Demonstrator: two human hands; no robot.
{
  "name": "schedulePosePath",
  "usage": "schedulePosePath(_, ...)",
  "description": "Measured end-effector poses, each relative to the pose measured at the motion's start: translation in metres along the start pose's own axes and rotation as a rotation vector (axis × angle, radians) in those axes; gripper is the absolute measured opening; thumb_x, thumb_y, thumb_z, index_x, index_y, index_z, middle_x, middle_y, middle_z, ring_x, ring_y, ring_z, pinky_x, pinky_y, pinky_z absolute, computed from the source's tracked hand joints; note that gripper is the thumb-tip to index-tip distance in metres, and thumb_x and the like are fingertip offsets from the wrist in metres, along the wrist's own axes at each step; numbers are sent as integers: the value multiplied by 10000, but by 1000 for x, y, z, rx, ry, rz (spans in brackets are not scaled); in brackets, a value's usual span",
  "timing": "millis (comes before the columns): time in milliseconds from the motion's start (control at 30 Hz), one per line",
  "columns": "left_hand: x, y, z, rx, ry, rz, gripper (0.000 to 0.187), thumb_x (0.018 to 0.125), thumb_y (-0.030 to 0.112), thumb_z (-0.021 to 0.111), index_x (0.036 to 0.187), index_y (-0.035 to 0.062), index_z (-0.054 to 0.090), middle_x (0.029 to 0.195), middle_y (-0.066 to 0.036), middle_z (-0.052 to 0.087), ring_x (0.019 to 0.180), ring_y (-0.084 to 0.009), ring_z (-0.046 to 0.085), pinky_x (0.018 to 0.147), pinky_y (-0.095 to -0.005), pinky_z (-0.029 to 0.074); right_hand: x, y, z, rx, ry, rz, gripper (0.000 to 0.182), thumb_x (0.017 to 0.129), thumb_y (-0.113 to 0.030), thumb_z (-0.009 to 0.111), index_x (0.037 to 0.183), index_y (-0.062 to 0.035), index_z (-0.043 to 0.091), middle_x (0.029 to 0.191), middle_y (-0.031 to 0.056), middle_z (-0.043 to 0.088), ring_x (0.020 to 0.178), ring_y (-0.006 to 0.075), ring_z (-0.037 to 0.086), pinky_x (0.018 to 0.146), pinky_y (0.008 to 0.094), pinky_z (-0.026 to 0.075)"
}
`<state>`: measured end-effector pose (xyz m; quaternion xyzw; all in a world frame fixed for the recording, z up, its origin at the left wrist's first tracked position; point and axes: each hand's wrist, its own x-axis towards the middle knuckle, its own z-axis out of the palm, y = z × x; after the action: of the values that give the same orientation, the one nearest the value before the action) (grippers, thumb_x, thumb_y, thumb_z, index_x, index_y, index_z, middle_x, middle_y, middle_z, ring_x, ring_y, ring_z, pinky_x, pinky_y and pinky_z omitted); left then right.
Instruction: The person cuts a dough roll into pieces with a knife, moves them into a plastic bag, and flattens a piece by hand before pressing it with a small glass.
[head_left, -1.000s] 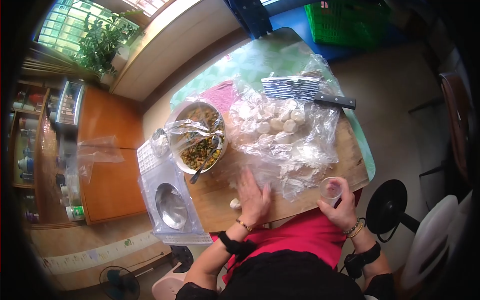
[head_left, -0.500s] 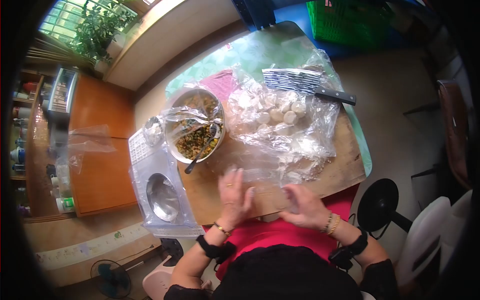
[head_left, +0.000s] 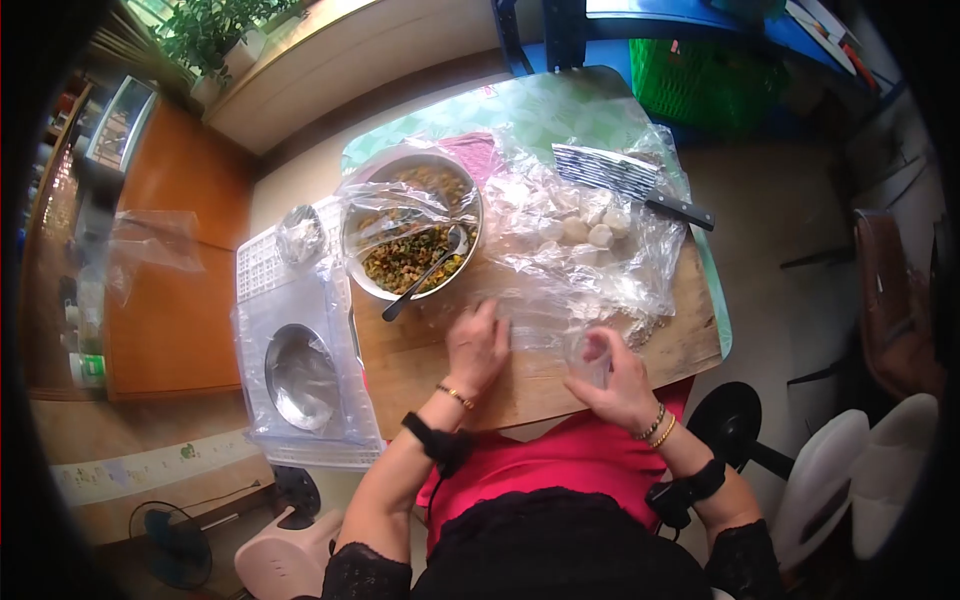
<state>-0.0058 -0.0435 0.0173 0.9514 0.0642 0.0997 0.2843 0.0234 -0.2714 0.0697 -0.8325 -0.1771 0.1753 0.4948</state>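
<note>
My right hand is wrapped round a clear cup, tilted over the front of the wooden board. To its left, my left hand has its fingers drawn together at the near edge of the clear plastic film, apparently pinching it. Several pale dough pieces lie under or among the film behind my hands. A bowl of chopped filling, partly covered with plastic, stands beyond my left hand. A spoon rests in it, handle over the rim.
A cleaver with a striped blade and black handle lies at the back right on the film. White flour is scattered at the right. On the left, a plastic-covered white tray bears a metal bowl. A pink cloth lies behind.
My left hand has drawn its spread fingers together at the film's edge. My right hand has lifted and turned, and the clear cup shows more plainly. The whole view has shifted slightly.
</note>
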Motion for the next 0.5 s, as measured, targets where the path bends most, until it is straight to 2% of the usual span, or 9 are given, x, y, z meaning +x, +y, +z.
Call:
schedulePosePath(33, 6, 5, 7, -13, -50, -32, 218, 804, 88, 651, 1013, 48, 602, 911, -165, 574, 821, -343, 563, 732, -434, 453, -8, -1, 1, 26, -32, 8, 643, 726, -228, 807, 1240, -29, 475, 995, 145, 644, 928, 273, 659, 807, 359, 525)
schedulePosePath(67, 5, 12, 12, -30, 19, 174, 202, 793, 62, 628, 993, 45, 599, 909, -156, 578, 806, -347, 566, 693, -450, 452, -14, -3, 2, 13, -34, 1, 643, 726, -228, 807, 1240, -29, 475, 995, 145, 644, 928, 273, 659, 807, 359, 525)
schedulePosePath(133, -19, 29, 10, -29, -27, 345, 198, 778, 52, 631, 972, 48, 598, 898, -154, 562, 809, -356, 557, 696, -462, 444, -25, -7, 2, 72, -32, 56, 650, 722, -221, 817, 1243, -33, 478, 1001, 139, 647, 929, 243, 659, 806, 348, 529)
schedulePosePath(233, -55, 12, -6, -50, 26, 437, 187, 782, 51, 625, 966, 49, 590, 925, -163, 553, 845, -360, 544, 736, -463, 433, -31, -3, 3, 97, 6, 92, 668, 721, -224, 819, 1256, -33, 469, 991, 128, 648, 911, 233, 657, 799, 345, 527)
schedulePosePath(267, -57, 1, -16, -53, 27, 435, 187, 782, 51, 625, 966, 49, 590, 925, -163, 553, 845, -360, 544, 736, -463, 433, -33, -5, 3, 90, 16, 123, 674, 720, -227, 818, 1261, -33, 466, 990, 127, 649, 909, 232, 658, 798, 345, 526)
schedulePosePath(333, -61, -22, -28, -8, 113, 221, 194, 785, 45, 619, 975, 54, 587, 932, -178, 564, 837, -369, 542, 742, -467, 426, -36, -2, 8, 93, -21, 132, 678, 719, -230, 818, 1263, -33, 464, 993, 128, 650, 911, 234, 659, 799, 347, 526)
schedulePosePath(367, -58, -27, -27, -11, 126, 211, 194, 785, 45, 619, 975, 54, 587, 932, -178, 564, 837, -369, 542, 742, -467, 426, -36, -1, 11, 100, -56, 137, 682, 719, -234, 817, 1265, -33, 462, 995, 129, 650, 913, 237, 661, 799, 348, 526)
schedulePosePath(433, -46, -40, -24, 124, 266, 27, 225, 775, 41, 615, 997, 54, 586, 879, -176, 578, 768, -377, 554, 672, -486, 429, -37, -1, 21, 90, -86, 111, 685, 717, -239, 818, 1266, -34, 462, 994, 130, 652, 915, 242, 662, 803, 350, 525)
schedulePosePath(500, -34, -38, -13, 64, 188, -13, 227, 768, 40, 612, 993, 54, 585, 864, -175, 569, 762, -377, 551, 663, -486, 427, -39, -9, 28, 54, -101, 41, 691, 712, -239, 824, 1267, -37, 464, 984, 135, 654, 918, 259, 665, 811, 353, 525)
